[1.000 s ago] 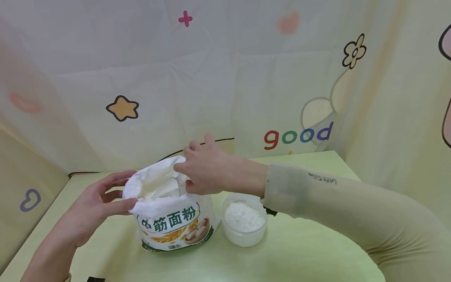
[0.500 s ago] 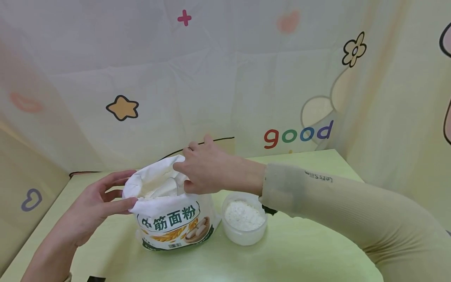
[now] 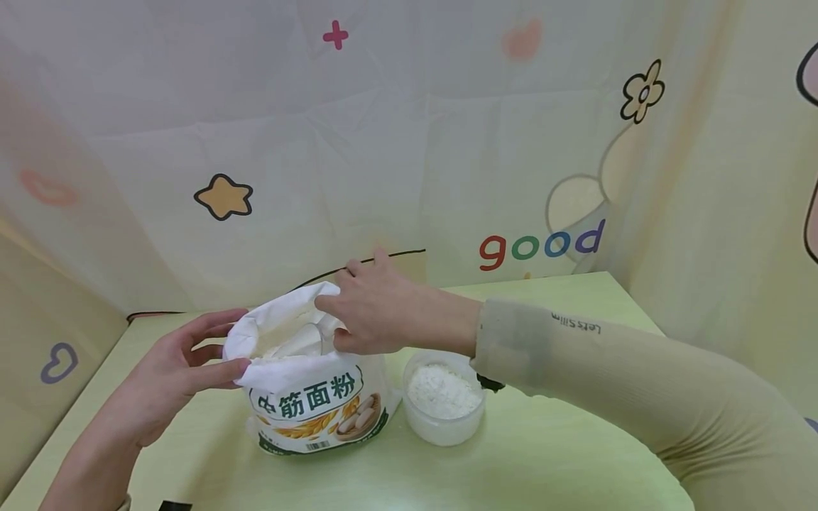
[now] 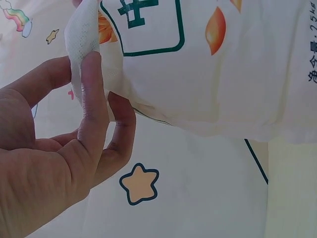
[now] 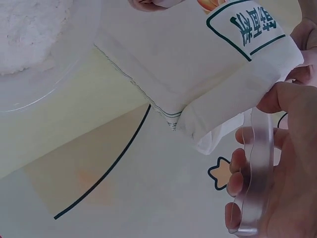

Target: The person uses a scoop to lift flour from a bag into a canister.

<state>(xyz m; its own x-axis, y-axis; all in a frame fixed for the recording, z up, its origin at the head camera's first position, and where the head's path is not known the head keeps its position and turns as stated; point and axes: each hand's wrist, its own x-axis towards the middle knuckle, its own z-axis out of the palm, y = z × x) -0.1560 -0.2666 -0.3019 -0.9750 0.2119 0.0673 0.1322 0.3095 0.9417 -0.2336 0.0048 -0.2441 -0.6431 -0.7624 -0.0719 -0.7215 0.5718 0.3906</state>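
A white flour bag (image 3: 316,419) with green lettering and a rolled-down rim stands open on the table. At the bag's left side, my left hand (image 3: 165,369) grips the rolled rim between thumb and fingers; the left wrist view shows its fingers (image 4: 92,94) curled at the cloth-like edge. My right hand (image 3: 377,310) is over the bag's right rim, holding the clear handle of a plastic scoop (image 5: 260,158). Inside the bag, the scoop's bowl lies tilted on the flour (image 3: 271,348), partly behind the front rim.
Right of the bag, close beside it, stands a round clear tub (image 3: 444,431) with heaped white flour (image 3: 445,390). The pale green table (image 3: 543,440) ends at a printed curtain (image 3: 396,156) behind. My right sleeve (image 3: 575,362) passes over the table's right side.
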